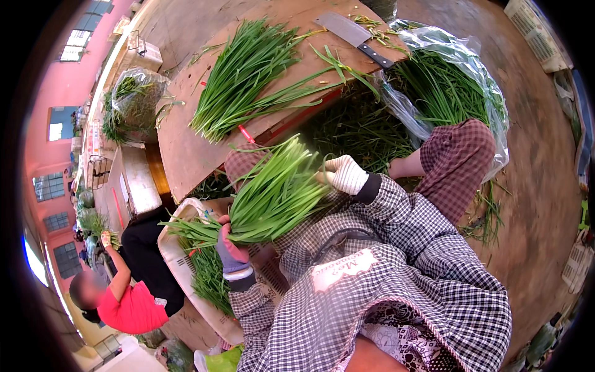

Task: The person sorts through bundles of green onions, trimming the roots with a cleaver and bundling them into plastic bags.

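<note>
A loose bunch of garlic chives [273, 197] lies across my lap, pale ends up toward the table. My left hand [234, 249], in a grey-purple glove, is closed around its lower left side, with leaf tips sticking out past the fingers. My right hand [347, 175], in a white knit glove, is closed at the bunch's right edge. A thin green blade curls by its fingertips, where the strands are blurred. Just beyond, a larger pile of garlic chives [248, 74] rests on the wooden table [180, 149]. A red tie [246, 133] lies at the table's near edge.
A cleaver [356, 38] lies at the table's far right corner. An open plastic bag of chives [446, 80] stands at right. Beside my left forearm is a white crate [176, 242] with chives in it. A co-worker in a red shirt [133, 307] sits at left.
</note>
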Motion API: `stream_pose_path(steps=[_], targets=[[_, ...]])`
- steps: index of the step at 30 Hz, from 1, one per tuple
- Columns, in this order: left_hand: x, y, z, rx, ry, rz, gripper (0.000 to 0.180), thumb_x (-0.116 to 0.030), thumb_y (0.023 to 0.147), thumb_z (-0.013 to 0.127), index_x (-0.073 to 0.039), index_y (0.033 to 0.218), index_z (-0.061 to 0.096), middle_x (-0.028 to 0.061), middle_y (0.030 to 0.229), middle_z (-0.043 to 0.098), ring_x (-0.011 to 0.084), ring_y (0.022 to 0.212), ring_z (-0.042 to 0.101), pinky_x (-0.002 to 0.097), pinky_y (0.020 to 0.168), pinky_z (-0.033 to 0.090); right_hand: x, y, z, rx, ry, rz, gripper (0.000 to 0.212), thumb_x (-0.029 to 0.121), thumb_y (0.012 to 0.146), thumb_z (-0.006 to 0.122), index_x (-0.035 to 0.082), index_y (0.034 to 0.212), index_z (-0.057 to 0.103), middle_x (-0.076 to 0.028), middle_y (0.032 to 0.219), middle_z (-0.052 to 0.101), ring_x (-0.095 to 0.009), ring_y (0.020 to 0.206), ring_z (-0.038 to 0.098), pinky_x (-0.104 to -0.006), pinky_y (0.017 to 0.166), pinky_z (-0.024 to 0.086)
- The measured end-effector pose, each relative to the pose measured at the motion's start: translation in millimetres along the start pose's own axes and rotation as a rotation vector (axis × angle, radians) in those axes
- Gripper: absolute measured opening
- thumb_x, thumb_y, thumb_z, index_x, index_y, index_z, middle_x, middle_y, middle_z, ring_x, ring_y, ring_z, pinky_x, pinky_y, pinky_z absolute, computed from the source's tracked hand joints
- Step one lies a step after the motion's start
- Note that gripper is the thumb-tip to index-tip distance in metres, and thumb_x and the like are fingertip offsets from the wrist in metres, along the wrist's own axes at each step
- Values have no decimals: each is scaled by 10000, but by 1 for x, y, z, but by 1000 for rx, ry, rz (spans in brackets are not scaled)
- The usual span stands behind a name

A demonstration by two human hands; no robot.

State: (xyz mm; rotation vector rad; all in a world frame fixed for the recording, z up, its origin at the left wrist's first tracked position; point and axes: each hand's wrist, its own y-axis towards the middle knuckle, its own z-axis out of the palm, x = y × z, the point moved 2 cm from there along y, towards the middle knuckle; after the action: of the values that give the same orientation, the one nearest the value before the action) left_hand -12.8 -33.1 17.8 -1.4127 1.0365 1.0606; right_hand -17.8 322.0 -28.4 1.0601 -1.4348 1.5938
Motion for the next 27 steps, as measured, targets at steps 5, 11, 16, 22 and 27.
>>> stream_pose_path(steps=[5,11,16,22,27], targets=[[-1,-4,-35,1,740,298,280,-217,940,473,22,1052,565,107,1071,603,172,948,568,303,859,457,-28,8,-49,-188,-397,-337,224,180,781,623,-22,858,683,-186,733,671,-272,646,652,-358,616,523],[44,-1,-93,4,-85,130,433,-431,952,464,-37,1119,533,56,1140,562,158,1016,542,335,934,445,-40,8,-105,-455,-677,-39,260,246,839,588,3,853,682,-189,734,666,-322,671,648,-409,648,523],[44,3,-82,-87,-103,-90,387,-377,952,467,-36,1119,542,61,1150,563,169,1001,560,326,912,472,4,16,-58,-197,-494,-45,768,512,725,708,-35,1240,548,-268,1123,622,-328,1048,628,-371,888,501],[38,6,-59,-95,-161,-75,385,-349,973,411,-33,1156,532,78,1140,583,180,1028,572,335,905,485,57,63,50,80,-150,-223,544,358,780,688,-29,1150,596,-244,996,662,-289,918,664,-365,830,511],[48,11,-61,-119,-373,-146,343,-306,966,418,-60,1175,535,72,1130,596,189,999,592,341,878,505,52,45,11,-186,-186,-368,190,177,819,633,-7,855,663,-139,761,663,-229,682,658,-327,640,529]])
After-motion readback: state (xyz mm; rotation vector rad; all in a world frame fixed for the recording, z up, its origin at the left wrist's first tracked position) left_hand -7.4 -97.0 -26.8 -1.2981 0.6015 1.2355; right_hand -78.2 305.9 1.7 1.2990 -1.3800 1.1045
